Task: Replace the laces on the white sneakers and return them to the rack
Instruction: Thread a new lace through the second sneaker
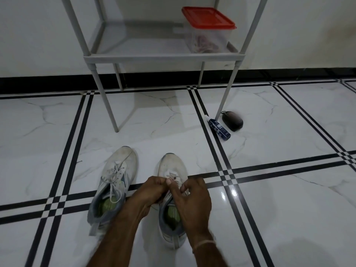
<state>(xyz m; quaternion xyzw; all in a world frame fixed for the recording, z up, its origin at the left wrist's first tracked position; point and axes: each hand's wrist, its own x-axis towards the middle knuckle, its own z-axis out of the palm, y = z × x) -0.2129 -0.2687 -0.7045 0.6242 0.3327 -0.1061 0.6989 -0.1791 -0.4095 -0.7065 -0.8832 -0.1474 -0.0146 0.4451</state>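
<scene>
On the white tiled floor (269,132), left hand (154,191) and right hand (192,201) pinch the thin white lace (172,174) of the worn white sneaker (173,163); hard tugs could knot it.

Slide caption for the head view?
Relacing: left hand and right hand pinch the lace of one white sneaker before the rack.

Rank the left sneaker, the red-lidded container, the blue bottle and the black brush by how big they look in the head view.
1. left sneaker, though it is nearest the camera, which inflates it.
2. red-lidded container.
3. blue bottle and black brush look about alike; I won't rank them.
</scene>
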